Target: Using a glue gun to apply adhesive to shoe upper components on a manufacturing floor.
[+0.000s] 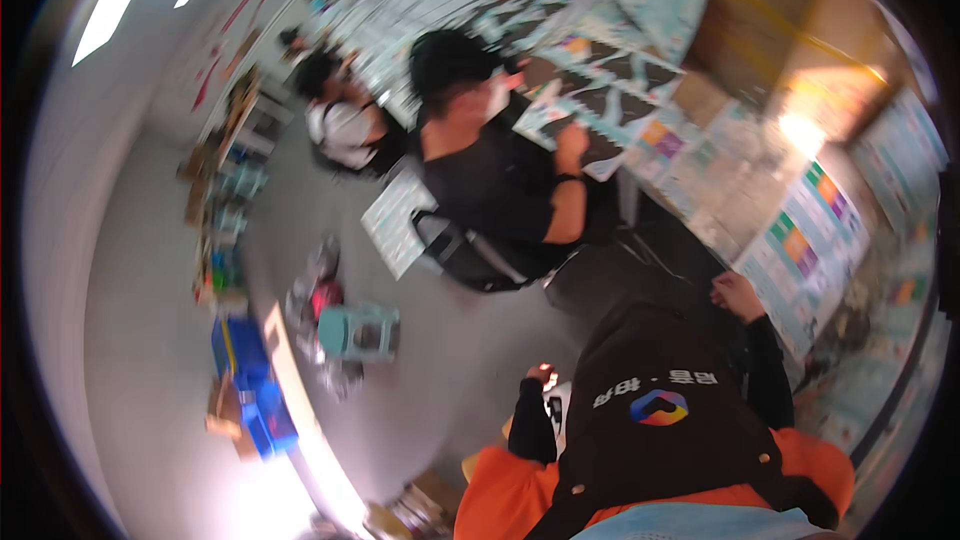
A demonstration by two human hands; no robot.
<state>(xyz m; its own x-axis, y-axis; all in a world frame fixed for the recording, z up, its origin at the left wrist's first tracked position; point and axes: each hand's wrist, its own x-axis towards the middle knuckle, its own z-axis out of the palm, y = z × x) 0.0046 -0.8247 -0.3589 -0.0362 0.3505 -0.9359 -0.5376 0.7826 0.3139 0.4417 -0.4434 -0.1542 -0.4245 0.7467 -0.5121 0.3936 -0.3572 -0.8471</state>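
Right hand (737,295) curls right beside the printed sheet (805,255), right of frame, grip unclear; left hand (540,374) hangs lower centre, too blurred to tell what it holds.

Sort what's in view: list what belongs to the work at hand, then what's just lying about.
Likely part of the work:
printed sheet with coloured blocks, beside the right grip
patterned sheets in front of the seated co-worker in black

Apparently just lying about:
teal stool on the floor
blue bins at the left
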